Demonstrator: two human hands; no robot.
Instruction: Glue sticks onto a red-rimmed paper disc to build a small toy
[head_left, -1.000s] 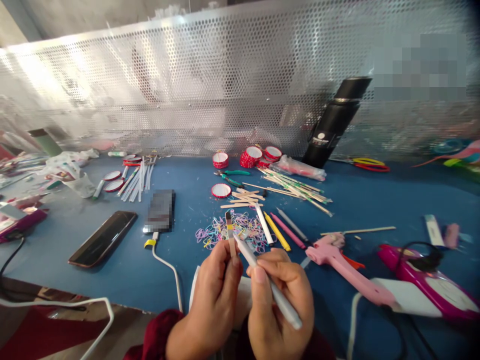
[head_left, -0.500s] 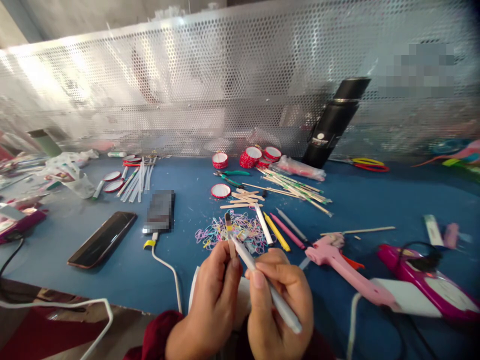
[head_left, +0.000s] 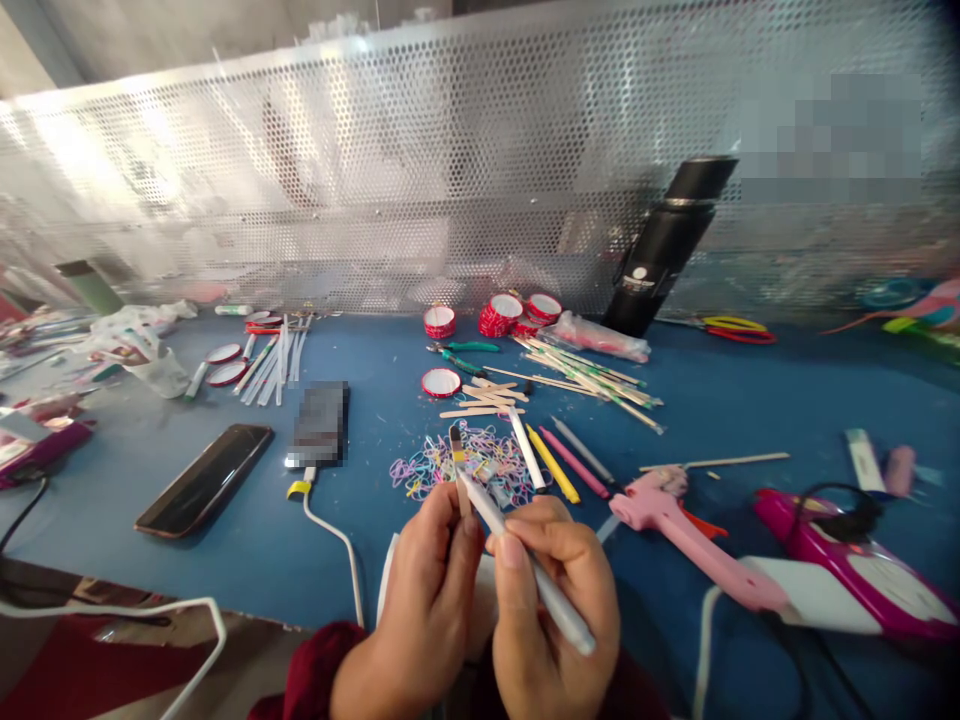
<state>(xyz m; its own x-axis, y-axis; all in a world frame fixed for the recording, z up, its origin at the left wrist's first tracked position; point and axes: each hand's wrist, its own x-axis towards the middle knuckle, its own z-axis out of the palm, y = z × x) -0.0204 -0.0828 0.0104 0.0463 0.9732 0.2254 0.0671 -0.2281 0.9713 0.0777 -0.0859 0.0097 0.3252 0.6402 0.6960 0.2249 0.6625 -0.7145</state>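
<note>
My left hand point(head_left: 427, 600) pinches a thin wooden craft stick point(head_left: 458, 466) upright; the stick carries dark and yellow bands near its top. My right hand point(head_left: 551, 610) grips a pale grey marker point(head_left: 529, 565), its tip resting against the stick. Both hands are low in the middle of the view, above the near edge of the blue table point(head_left: 750, 420). Just beyond them lies a heap of small coloured rubber bands point(head_left: 480, 465). More markers point(head_left: 559, 460) lie to the right of the heap.
A pink glue gun point(head_left: 694, 545) and a magenta one point(head_left: 847, 565) lie at right. Plain sticks point(head_left: 487, 397), skewers point(head_left: 592, 375), red tape rolls point(head_left: 514, 312) and a black flask point(head_left: 664, 250) sit further back. Two phones point(head_left: 206, 480) with a white cable point(head_left: 330, 525) lie left.
The marker in my right hand has slid slightly left and down along the stick. Otherwise nothing has moved.
</note>
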